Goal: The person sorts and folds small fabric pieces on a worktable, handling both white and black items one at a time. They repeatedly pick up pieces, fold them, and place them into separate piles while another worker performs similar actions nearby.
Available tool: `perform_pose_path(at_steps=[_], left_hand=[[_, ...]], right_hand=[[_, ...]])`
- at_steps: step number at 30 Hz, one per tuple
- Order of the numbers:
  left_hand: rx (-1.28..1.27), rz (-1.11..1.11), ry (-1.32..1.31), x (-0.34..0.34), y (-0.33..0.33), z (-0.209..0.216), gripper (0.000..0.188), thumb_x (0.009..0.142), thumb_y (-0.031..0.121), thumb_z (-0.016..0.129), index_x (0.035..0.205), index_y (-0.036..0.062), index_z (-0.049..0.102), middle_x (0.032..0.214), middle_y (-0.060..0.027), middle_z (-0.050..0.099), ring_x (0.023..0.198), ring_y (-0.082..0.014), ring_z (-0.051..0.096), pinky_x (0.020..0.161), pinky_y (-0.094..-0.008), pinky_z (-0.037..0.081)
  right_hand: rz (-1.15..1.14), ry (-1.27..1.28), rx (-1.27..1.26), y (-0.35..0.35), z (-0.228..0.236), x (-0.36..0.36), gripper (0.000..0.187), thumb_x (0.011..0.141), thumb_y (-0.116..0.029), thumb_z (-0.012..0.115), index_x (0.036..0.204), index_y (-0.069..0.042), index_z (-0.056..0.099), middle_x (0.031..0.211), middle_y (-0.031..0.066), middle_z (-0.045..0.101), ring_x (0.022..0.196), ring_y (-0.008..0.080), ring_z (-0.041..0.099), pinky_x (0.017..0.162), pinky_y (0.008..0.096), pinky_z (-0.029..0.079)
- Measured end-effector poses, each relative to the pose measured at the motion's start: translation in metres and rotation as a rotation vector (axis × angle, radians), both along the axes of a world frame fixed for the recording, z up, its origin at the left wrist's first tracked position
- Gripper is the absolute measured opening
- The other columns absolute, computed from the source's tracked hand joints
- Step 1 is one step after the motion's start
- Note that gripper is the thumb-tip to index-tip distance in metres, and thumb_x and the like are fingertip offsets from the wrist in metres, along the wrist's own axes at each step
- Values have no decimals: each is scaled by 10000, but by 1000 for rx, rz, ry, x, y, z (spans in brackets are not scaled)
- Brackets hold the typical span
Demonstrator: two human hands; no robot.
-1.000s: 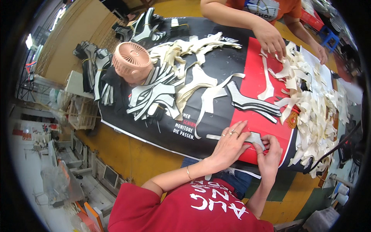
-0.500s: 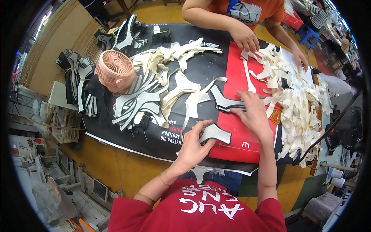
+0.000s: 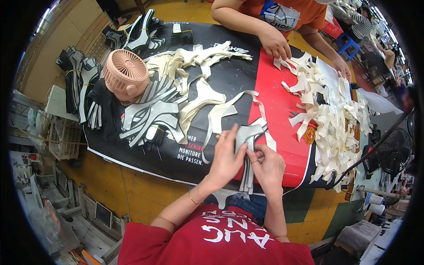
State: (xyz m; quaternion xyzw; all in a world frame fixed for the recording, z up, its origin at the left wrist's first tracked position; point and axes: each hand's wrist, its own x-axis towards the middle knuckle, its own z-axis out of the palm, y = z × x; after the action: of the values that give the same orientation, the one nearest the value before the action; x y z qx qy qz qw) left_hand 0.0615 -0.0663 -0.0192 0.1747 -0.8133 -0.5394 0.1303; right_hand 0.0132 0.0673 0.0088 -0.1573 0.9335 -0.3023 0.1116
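Both my hands are together over the near part of the table, working on a small stack of grey, black-edged fabric pieces (image 3: pixel 250 132) with a branched shape. My left hand (image 3: pixel 226 159) has its fingers closed round the left side of the stack. On the right, my right hand (image 3: pixel 267 167) pinches the stack's narrow part, and its tails hang toward me. Cream fabric pieces (image 3: pixel 217 115) lie just beyond my left hand, and a cream strip (image 3: pixel 260 108) runs behind the stack.
A pink fan (image 3: pixel 126 73) stands at left beside piled grey pieces (image 3: pixel 157 115) and banded bundles (image 3: pixel 73 73). Heaped cream pieces (image 3: pixel 338 137) and orange rubber bands (image 3: pixel 310 134) lie at right. Across the table, a co-worker's hands (image 3: pixel 274 43) touch cream pieces.
The grey pieces, earlier apart under my two hands, are now together in one stack. My right hand has come left and nearer to me, beside my left hand.
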Motion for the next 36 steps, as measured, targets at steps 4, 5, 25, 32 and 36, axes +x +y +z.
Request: perform_pose_path(at_steps=[4, 5, 25, 32, 36], left_hand=[[-245, -14, -44, -13, 15, 8, 570, 892, 136, 664, 1343, -138, 448, 1222, -304, 472, 1086, -442, 524, 963, -475, 435], [-351, -4, -45, -19, 16, 8, 575, 884, 142, 677, 1344, -126, 460, 1226, -302, 476, 1084, -439, 520, 961, -480, 435], [-344, -217, 211, -8, 32, -22, 505, 786, -56, 553, 1281, -76, 456, 1223, -278, 471, 1154, -441, 496, 999, -468, 436], [-369, -201, 320, 7, 48, -21, 622, 810, 62, 638, 1394, -17, 439, 1204, -236, 534, 1167, -378, 546, 1007, -459, 437], [-292, -310, 165, 34, 36, 21, 449, 720, 17, 659, 1155, 18, 548, 925, -145, 629, 808, -316, 657, 753, -411, 527]], right_hand=[[212, 51, -126, 15, -3, -5, 234, 938, -174, 619, 1088, -5, 678, 894, 170, 652, 820, 364, 647, 731, 456, 505], [241, 32, -137, 22, -3, -9, 239, 945, -158, 602, 1113, -2, 670, 927, 179, 642, 838, 368, 642, 744, 456, 504], [162, -123, -98, 35, -4, -53, 569, 757, -147, 807, 1250, 49, 603, 814, 119, 620, 749, 206, 592, 692, 353, 482], [251, -155, -188, 60, 21, -24, 272, 745, -81, 816, 925, 33, 648, 822, 98, 607, 723, 169, 575, 622, 305, 444], [514, -97, -346, 69, 57, -15, 320, 705, -99, 835, 930, 30, 646, 860, 124, 626, 794, 205, 621, 709, 285, 468]])
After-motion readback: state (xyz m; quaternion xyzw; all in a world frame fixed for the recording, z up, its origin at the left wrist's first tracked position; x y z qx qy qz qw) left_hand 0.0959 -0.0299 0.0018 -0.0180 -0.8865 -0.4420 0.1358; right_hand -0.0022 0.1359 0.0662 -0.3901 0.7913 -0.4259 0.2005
